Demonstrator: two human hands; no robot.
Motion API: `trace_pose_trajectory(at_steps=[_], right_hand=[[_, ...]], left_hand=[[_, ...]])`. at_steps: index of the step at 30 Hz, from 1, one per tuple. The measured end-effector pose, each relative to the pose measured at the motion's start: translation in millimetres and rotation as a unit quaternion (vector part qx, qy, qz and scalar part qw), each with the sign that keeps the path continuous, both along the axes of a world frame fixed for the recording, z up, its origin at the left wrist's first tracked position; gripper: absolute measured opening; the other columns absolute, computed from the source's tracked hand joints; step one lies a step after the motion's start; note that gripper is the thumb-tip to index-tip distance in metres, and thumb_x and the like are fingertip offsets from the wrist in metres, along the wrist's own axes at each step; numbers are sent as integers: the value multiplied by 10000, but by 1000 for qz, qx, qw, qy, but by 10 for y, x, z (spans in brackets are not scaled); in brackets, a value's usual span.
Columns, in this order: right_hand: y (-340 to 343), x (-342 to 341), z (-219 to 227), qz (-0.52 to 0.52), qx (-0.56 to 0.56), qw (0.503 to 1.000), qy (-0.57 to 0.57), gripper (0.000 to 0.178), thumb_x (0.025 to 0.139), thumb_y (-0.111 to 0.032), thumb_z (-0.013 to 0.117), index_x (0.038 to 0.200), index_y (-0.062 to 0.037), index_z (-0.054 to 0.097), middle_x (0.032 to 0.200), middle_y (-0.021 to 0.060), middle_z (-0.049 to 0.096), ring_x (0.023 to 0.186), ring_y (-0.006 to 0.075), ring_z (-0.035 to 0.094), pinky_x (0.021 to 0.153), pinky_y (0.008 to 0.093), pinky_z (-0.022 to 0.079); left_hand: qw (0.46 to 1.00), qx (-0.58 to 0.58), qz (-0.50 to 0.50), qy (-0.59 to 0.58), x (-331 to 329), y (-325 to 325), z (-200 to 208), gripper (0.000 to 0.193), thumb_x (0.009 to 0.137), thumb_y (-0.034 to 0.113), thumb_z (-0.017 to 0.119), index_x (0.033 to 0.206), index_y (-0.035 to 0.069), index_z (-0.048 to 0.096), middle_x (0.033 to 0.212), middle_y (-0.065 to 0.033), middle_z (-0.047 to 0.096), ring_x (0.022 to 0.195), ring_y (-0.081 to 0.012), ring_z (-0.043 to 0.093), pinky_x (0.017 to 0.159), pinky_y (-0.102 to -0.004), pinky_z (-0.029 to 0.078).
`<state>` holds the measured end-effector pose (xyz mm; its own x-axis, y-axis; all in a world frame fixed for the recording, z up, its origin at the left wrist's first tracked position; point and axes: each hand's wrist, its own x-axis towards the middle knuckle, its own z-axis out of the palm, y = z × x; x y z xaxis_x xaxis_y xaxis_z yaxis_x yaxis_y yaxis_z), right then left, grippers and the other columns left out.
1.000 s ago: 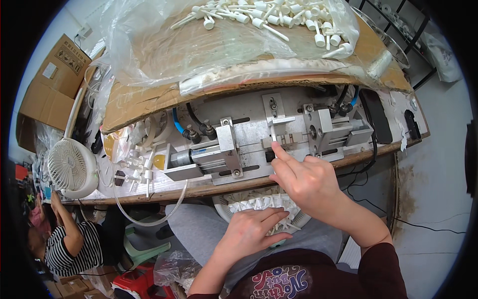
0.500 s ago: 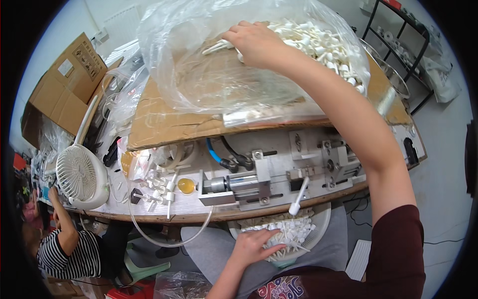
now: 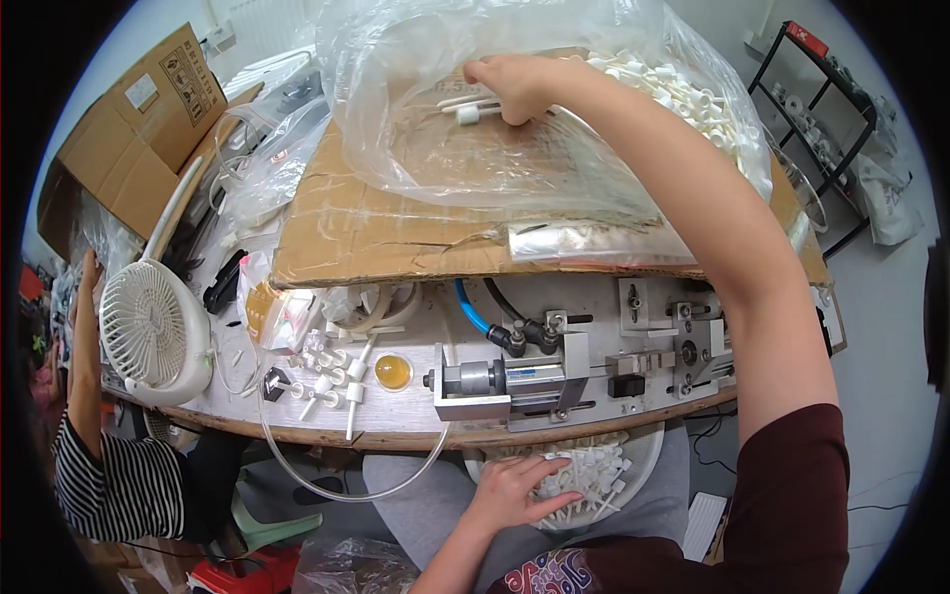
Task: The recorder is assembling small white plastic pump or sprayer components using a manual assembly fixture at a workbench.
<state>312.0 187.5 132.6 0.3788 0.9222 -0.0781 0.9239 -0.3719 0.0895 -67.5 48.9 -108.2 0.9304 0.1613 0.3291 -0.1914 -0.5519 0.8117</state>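
Observation:
My right hand (image 3: 517, 87) reaches into a clear plastic bag (image 3: 396, 168) on the cardboard sheet. Its fingers bend down beside a few white-capped sticks (image 3: 470, 113) lying on the plastic; the fingertips are partly hidden, so a grip cannot be made out. A heap of similar white-capped sticks (image 3: 693, 104) fills the bag's right side. My left hand (image 3: 515, 492) is open, thumb and fingers apart, over the left side of a white basin (image 3: 648, 457) in my lap. More white-capped sticks (image 3: 594, 470) lie in it. Between my hands stands a metal fixture (image 3: 529, 381) with a cylinder.
The cardboard sheet (image 3: 396, 243) overhangs the fixture. Left of it are a round amber-filled dish (image 3: 393, 371), loose white pieces (image 3: 332, 381), a white fan (image 3: 148, 332) and a clear hose (image 3: 327, 495). A person in a striped top (image 3: 129, 490) sits at far left; a black rack (image 3: 816, 109) stands far right.
My right hand has moved slightly left over the bag. The white-capped stick that hung at the fixture's front is gone from there. My left hand stays over the basin. The view has shifted slightly.

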Motion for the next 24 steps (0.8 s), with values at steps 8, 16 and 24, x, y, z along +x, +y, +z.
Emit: trace_pose_trajectory(at_steps=[8, 16, 24], right_hand=[[-460, -478, 66, 63, -15, 992, -105, 333, 771, -128, 672, 1092, -42, 677, 978, 175, 702, 957, 328, 684, 807, 449, 558], [-1442, -379, 145, -32, -92, 994, -43, 430, 791, -199, 693, 1179, -24, 632, 964, 186, 699, 905, 343, 684, 785, 448, 550], [-2114, -415, 51, 23, 114, 985, 124, 375, 812, -209, 751, 1107, -11, 630, 933, 155, 686, 838, 303, 655, 753, 396, 509]], left_hand=[[1000, 22, 5, 13, -16, -2, -55, 387, 762, 392, 832, 981, 83, 752, 736, -38, 692, 573, -182, 660, 548, -299, 531], [998, 36, 20, 44, -54, -60, -78, 381, 767, 400, 826, 974, 87, 760, 748, -48, 707, 550, -160, 654, 535, -298, 532], [997, 56, 19, 54, -88, -131, -77, 410, 781, 410, 809, 1022, 82, 752, 770, -50, 711, 533, -162, 633, 526, -294, 520]])
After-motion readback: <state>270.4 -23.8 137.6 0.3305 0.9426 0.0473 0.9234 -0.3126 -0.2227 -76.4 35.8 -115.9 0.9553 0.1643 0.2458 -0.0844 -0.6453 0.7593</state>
